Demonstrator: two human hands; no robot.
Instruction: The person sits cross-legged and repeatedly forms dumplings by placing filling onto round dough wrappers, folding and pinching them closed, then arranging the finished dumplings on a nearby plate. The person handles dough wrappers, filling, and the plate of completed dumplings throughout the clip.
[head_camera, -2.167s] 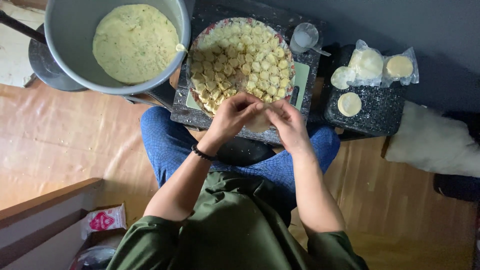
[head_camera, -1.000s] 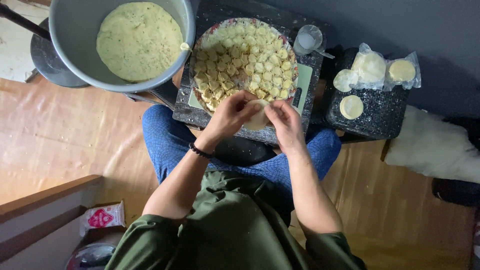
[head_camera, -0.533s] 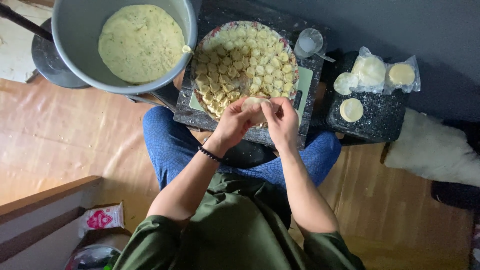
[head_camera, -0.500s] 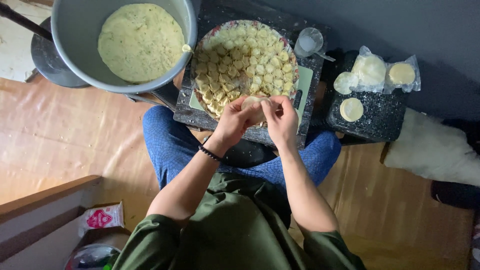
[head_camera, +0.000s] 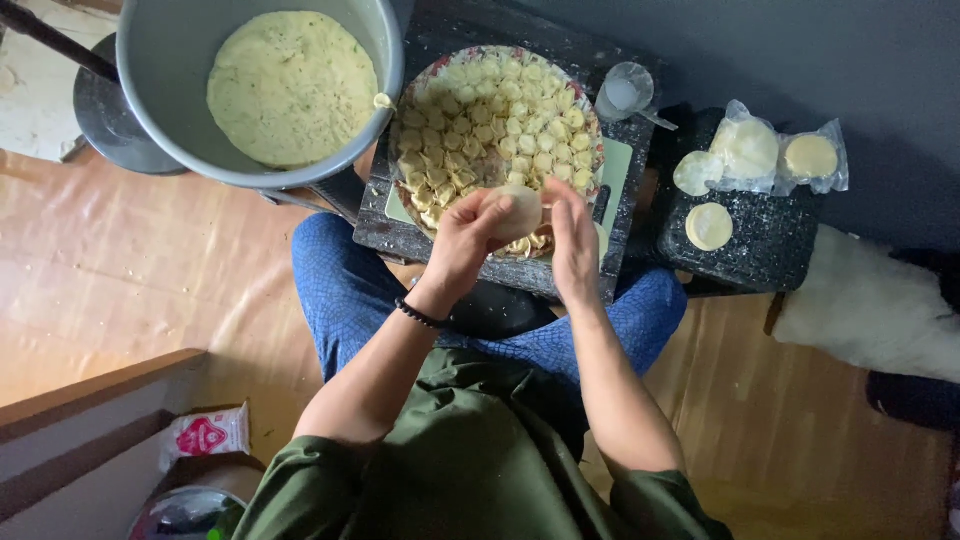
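Observation:
My left hand (head_camera: 462, 240) holds a pale round dumpling wrapper (head_camera: 518, 210) at its fingertips, just above the near edge of a round tray (head_camera: 420, 85) packed with several folded dumplings (head_camera: 500, 125). My right hand (head_camera: 574, 240) is raised beside the wrapper, fingers together and touching its right edge. A black bead bracelet is on my left wrist. A large grey bowl (head_camera: 180, 120) of pale yellow filling (head_camera: 290, 85) stands at the upper left.
A dark floured board (head_camera: 400, 225) carries the tray. A small plastic cup (head_camera: 625, 92) sits at its far right. A black block (head_camera: 770, 245) on the right bears loose wrappers and bagged wrapper stacks (head_camera: 765, 150). Wooden floor, a white furry thing at the right edge.
Both hands have lifted from the board's near edge up over the tray's rim. The wrapper is now raised and shows at my left fingertips.

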